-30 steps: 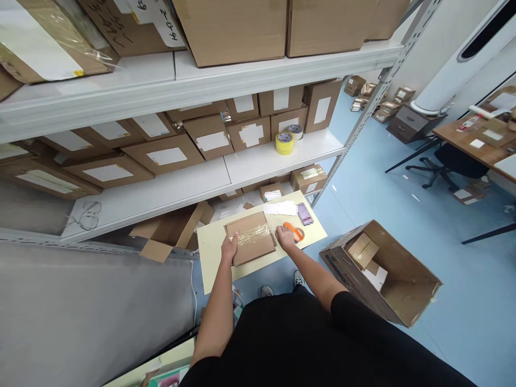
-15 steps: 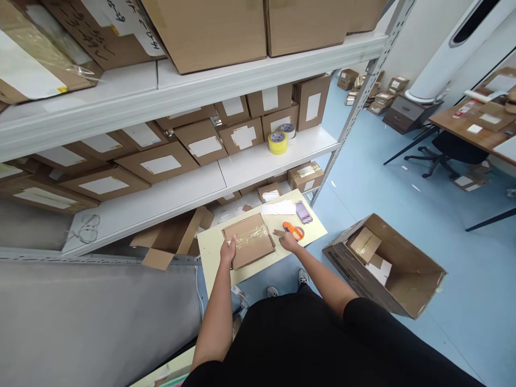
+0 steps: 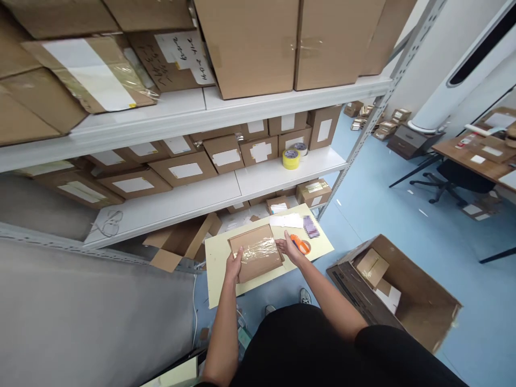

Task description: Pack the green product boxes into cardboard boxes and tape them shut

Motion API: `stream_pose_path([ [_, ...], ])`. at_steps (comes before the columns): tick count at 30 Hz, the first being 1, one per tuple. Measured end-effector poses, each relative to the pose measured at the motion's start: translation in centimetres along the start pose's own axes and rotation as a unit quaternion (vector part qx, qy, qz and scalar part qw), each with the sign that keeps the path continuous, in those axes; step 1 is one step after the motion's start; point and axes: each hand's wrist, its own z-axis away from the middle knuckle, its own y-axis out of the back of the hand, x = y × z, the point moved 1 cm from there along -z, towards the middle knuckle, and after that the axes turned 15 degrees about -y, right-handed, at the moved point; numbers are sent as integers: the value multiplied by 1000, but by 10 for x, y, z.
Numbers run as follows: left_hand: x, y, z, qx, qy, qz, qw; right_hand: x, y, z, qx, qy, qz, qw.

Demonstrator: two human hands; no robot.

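A flat cardboard package (image 3: 258,260) with clear, shiny tape across its middle lies on the pale yellow tabletop (image 3: 220,290). My left hand (image 3: 234,264) grips its left edge, thumb on top and the other fingers partly hidden. At the opposite edge is my right hand (image 3: 289,249), fingers stretched out and thumb raised; its fingertips are at the package's side, though contact is hard to make out. Just beyond that hand sits an orange tape dispenser (image 3: 300,244). White paper labels (image 3: 287,220) and a blurred purple item (image 3: 310,227) lie behind.
A large open carton (image 3: 427,279) with smaller boxes inside stands on the floor at right. Ahead, a metal shelf (image 3: 209,191) bears labelled boxes, glasses and a yellow tape roll (image 3: 291,159). An open box (image 3: 181,242) sits left of the tabletop.
My right hand has gone from pointing fingers beside the package to spread fingers at its right edge. My left hand keeps its grip. The camera view has shifted, showing more of the upper shelf.
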Motion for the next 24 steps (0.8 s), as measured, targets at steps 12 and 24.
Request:
stream_pose_path([
  [12, -64, 6, 38, -33, 59, -10, 998, 52, -24, 3, 94, -71, -17, 993],
  [24, -3, -28, 5, 15, -107, -31, 994, -9, -9, -2, 137, 65, 16, 988],
])
